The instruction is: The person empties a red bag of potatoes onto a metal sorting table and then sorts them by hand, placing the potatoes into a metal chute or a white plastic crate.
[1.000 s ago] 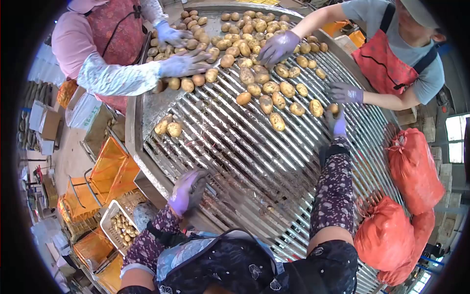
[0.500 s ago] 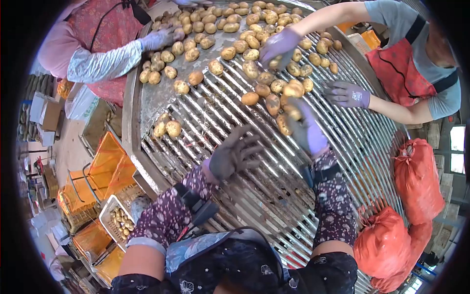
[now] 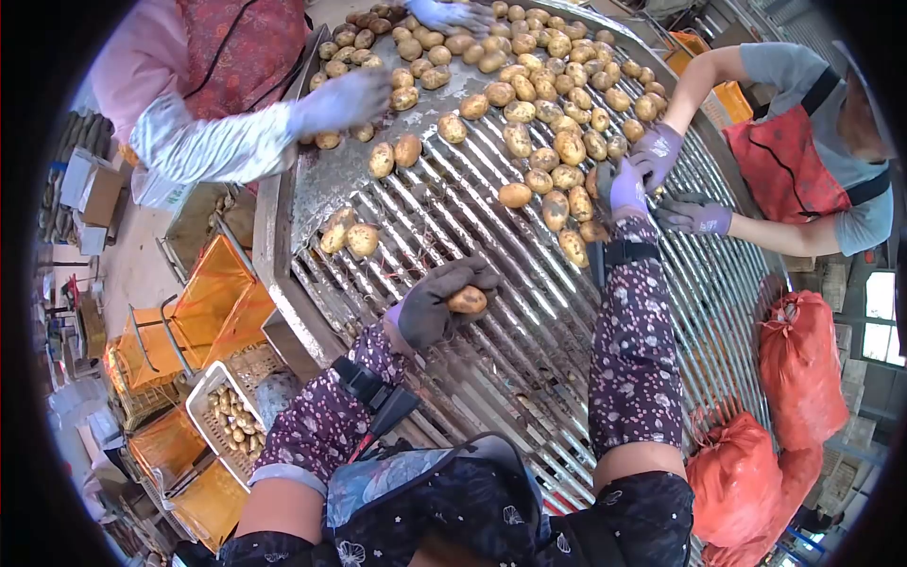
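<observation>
My left hand point(image 3: 439, 304), in a grey and purple glove, is closed around a potato point(image 3: 467, 300) above the metal bars of the sorting grate point(image 3: 529, 350). Farther forward, my right hand point(image 3: 622, 189), gloved the same way, reaches to the right edge of the potato pile point(image 3: 567, 146). Its fingers are mostly hidden, so what they hold cannot be made out. Right beside it is a co-worker's gloved hand point(image 3: 657, 151). Two potatoes point(image 3: 362, 239) lie together on the left of the bars.
Another co-worker's blurred hand point(image 3: 345, 102) is over the pile's left side, and a further gloved hand point(image 3: 452, 15) shows at the top. Red mesh sacks point(image 3: 801, 369) stand at right. A white crate point(image 3: 203, 402) with small potatoes and orange mesh bags point(image 3: 217, 283) are at left.
My left hand, formerly spread and without anything in it, now holds a potato. My right hand has moved forward toward the pile. The co-worker's upper hand on the right has moved right.
</observation>
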`<action>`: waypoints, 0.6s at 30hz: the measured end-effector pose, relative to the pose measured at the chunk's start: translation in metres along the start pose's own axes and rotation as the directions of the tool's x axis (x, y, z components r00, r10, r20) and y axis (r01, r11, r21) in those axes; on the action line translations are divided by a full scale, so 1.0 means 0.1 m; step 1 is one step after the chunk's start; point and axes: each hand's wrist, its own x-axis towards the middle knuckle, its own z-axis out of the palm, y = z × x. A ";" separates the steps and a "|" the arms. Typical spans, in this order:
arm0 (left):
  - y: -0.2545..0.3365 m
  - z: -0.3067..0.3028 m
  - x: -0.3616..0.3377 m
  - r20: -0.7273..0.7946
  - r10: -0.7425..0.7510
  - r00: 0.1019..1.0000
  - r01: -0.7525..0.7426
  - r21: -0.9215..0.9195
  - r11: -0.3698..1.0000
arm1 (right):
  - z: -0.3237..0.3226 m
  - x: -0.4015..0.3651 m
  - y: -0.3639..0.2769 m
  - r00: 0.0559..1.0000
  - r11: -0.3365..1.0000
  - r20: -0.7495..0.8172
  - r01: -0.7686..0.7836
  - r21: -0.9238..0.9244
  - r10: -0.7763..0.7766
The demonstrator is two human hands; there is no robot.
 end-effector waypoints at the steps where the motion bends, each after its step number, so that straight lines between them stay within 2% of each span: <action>1: 0.00 -0.05 -0.04 0.003 -0.007 1.000 0.007 -0.013 1.000 | 0.05 -0.09 0.06 0.996 0.921 0.080 -0.057 0.386 0.028; 3: -0.02 -0.11 -0.12 -0.002 -0.022 1.000 0.021 -0.041 0.999 | -0.15 -0.27 -0.13 0.991 0.842 0.127 -0.094 0.531 0.031; 4: -0.03 -0.11 -0.15 -0.032 -0.037 0.999 0.035 -0.075 0.997 | -0.32 -0.30 -0.30 0.994 0.903 0.080 0.032 0.429 -0.073; 6: -0.11 -0.19 -0.16 0.023 -0.006 1.000 0.007 -0.019 1.000 | -0.73 -0.34 -0.73 0.960 0.943 0.026 0.268 0.196 -0.278; 7: -0.16 -0.23 -0.15 0.056 0.004 0.998 -0.005 0.012 1.000 | -0.84 -0.34 -0.96 0.909 0.920 0.151 0.373 0.122 -0.389; 8: -0.20 -0.22 -0.13 0.055 0.066 0.996 -0.078 0.256 0.964 | -0.79 -0.37 -1.20 0.881 0.930 0.312 0.365 0.034 -0.357; 9: -0.21 -0.20 -0.12 0.055 0.040 0.998 -0.049 0.191 0.980 | -0.76 -0.38 -1.35 0.833 0.928 0.463 0.368 -0.055 -0.303; 11: -0.20 -0.15 -0.12 0.053 -0.005 0.999 0.002 0.064 0.998 | -0.48 -0.24 -1.39 0.780 0.913 0.545 0.404 -0.062 -0.308; 12: -0.20 -0.13 -0.12 0.062 0.037 0.997 -0.043 0.096 0.994 | -0.34 -0.20 -1.40 0.749 0.904 0.585 0.423 -0.060 -0.312; 13: -0.19 -0.11 -0.12 0.071 0.077 0.995 -0.085 0.129 0.988 | -0.50 -0.19 -1.42 0.754 0.905 0.553 0.425 0.000 -0.354; 14: -0.15 -0.13 -0.11 0.084 0.115 0.990 -0.128 0.164 0.978 | -0.72 -0.23 -1.47 0.732 0.926 0.584 0.366 0.096 -0.351; 15: -0.08 -0.17 -0.11 0.098 0.066 0.993 -0.069 0.028 0.997 | -0.89 -0.33 -1.51 0.709 0.934 0.610 0.305 0.188 -0.354; 16: -0.03 -0.21 -0.09 0.119 0.019 0.993 -0.005 -0.116 0.993 | -0.88 -0.50 -1.48 0.759 0.918 0.533 0.220 0.331 -0.374; 17: -0.02 -0.23 -0.08 0.148 -0.028 0.989 0.067 -0.264 0.962 | -0.54 -0.63 -1.31 0.662 0.843 0.578 0.160 0.513 -0.477; 18: -0.08 -0.26 -0.06 0.141 0.031 0.989 -0.004 -0.187 0.982 | -0.67 -0.83 -1.36 0.608 0.772 0.563 0.136 0.621 -0.560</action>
